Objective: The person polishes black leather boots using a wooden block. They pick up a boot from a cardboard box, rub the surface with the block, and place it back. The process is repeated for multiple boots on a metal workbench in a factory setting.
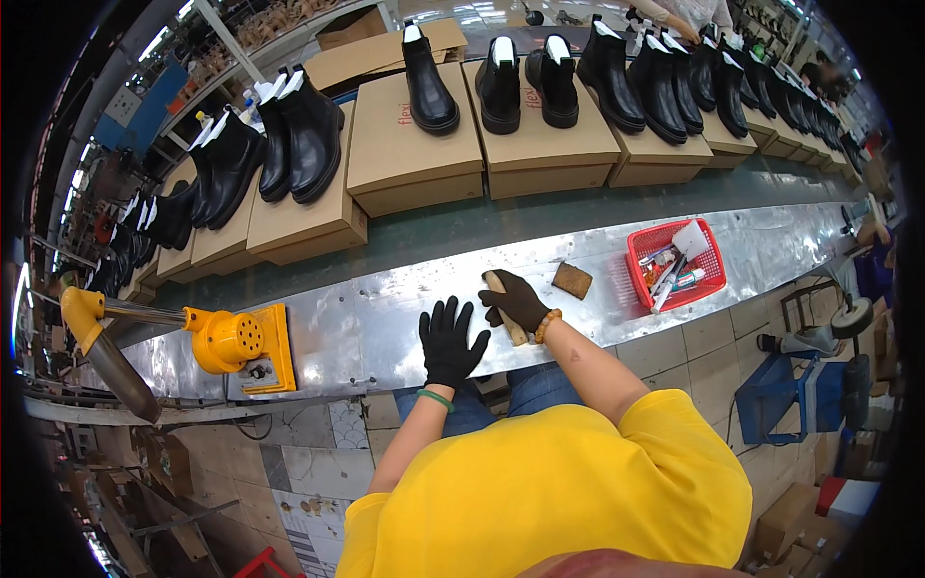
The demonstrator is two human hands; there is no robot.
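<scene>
My left hand [449, 349], in a black glove, lies flat with its fingers spread on the metal bench [405, 289] and holds nothing. Close beside it, my right hand [521, 302], also gloved, is wrapped round a tan, wooden-looking bar [517, 333]. The bar's two ends stick out past the fingers; its underside is hidden. A rough brown block [572, 279] rests on the bench just right of my right hand.
A red plastic basket [714, 282] with tubes and small tools stands to the right. At left is a yellow blower-like machine [231, 340] with a bent pipe. Beyond the bench, black boots [431, 89] stand on cardboard boxes [414, 154]. Another person's arm [665, 14] shows at the far side.
</scene>
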